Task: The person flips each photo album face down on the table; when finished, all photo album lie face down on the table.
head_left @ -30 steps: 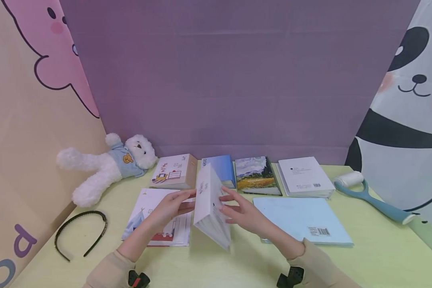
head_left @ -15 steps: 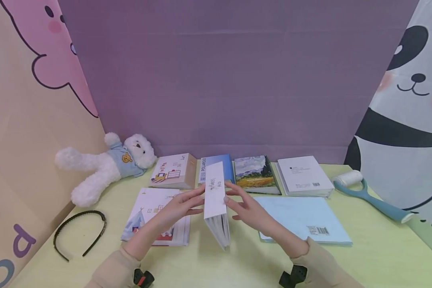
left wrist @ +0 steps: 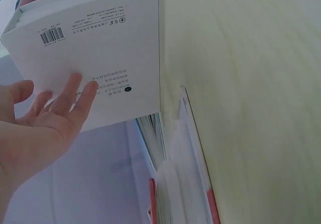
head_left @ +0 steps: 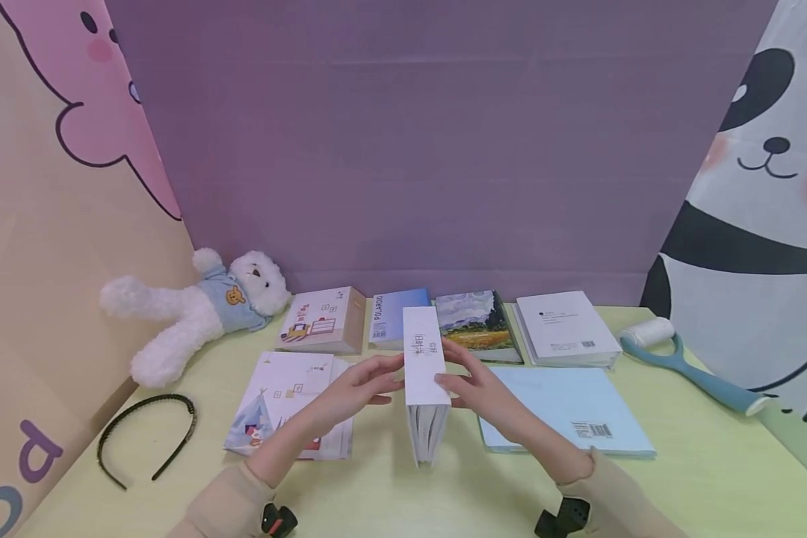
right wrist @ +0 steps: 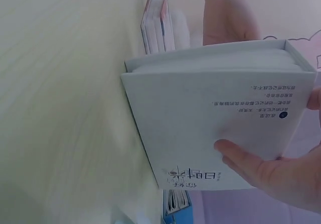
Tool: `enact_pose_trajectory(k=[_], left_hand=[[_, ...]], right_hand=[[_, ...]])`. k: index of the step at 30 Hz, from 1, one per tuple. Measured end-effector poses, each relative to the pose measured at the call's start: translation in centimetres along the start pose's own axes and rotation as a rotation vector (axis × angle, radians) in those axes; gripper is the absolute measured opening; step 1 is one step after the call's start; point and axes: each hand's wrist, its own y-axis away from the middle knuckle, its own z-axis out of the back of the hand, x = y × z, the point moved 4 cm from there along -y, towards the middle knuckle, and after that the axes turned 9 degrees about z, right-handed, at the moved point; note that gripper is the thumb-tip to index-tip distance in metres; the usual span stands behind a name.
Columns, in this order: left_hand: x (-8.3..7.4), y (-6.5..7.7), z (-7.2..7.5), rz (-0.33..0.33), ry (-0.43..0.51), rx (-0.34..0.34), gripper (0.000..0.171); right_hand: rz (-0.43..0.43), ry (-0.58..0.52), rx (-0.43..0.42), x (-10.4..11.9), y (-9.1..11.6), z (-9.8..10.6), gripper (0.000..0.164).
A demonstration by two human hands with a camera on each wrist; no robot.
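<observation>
A thick white book [head_left: 422, 355] stands on edge on the table, spine up, with small dark lettering on it. My left hand [head_left: 356, 392] is on its left side; in the left wrist view, slightly bent fingertips touch the cover near a barcode. Opposite, my right hand [head_left: 489, 396] has extended fingers against the other cover, with its thumb at the spine. The right wrist view shows that cover [right wrist: 200, 113] with printed lines and large characters. The book is upright between both hands, its page edges facing me.
Left lie an illustrated white book [head_left: 276, 388] and a black headband [head_left: 146, 400]. A light blue book [head_left: 565, 403] lies right. Behind are a row of books, including a landscape-covered one [head_left: 477, 325], a plush toy [head_left: 208, 306] and a lint roller [head_left: 693, 366].
The white book has shifted right and turned, from slanting to squarely upright with its spine toward the camera. Both hands have moved right with it, staying on its two sides.
</observation>
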Motion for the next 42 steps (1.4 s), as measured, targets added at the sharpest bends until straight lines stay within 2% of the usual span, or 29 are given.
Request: enact_pose_trajectory(k=[3, 7, 10, 14, 18, 21, 31, 35, 39, 42], left_hand=[[0.1, -0.3, -0.5, -0.007, -0.045, 0.020, 0.044], [0.5, -0.6, -0.9, -0.017, -0.168, 0.003, 0.043], [0.7, -0.7, -1.1, -0.048, -0.277, -0.008, 0.041], [0.7, -0.7, -1.5, -0.096, -0.377, 0.008, 0.039], [0.9, -0.6, -1.7, -0.098, -0.449, 0.013, 0.037], [1.2, -0.5, -1.5, -0.072, -0.476, 0.007, 0.035], [1.8, 0.0, -0.5, 0.025, -0.506, 0.016, 0.033], [2.2, 0.3, 0.0, 0.046, -0.542, 0.021, 0.034], [2.5, 0.6, 0.6, 0.061, -0.564, -0.016, 0.034], [2.7, 0.7, 0.9, 0.092, -0.539, -0.045, 0.035]], right_hand=[[0.011, 0.011, -0.024, -0.1, 0.2, 0.6, 0.066], [0.014, 0.037, -0.061, -0.5, 0.3, 1.3, 0.066], [0.005, 0.032, -0.075, -0.9, 0.5, 1.7, 0.067], [-0.008, 0.031, -0.088, -1.4, 0.9, 2.2, 0.071], [-0.050, 0.052, -0.104, -2.2, 1.0, 2.5, 0.072], [-0.089, 0.077, -0.107, -2.8, 0.9, 2.5, 0.073], [-0.181, 0.279, -0.063, -4.2, 0.9, 2.1, 0.077], [-0.212, 0.302, -0.048, -4.3, 1.1, 1.8, 0.073], [-0.201, 0.301, -0.039, -4.1, 1.2, 1.7, 0.070], [-0.190, 0.282, -0.025, -4.1, 1.3, 1.7, 0.067]])
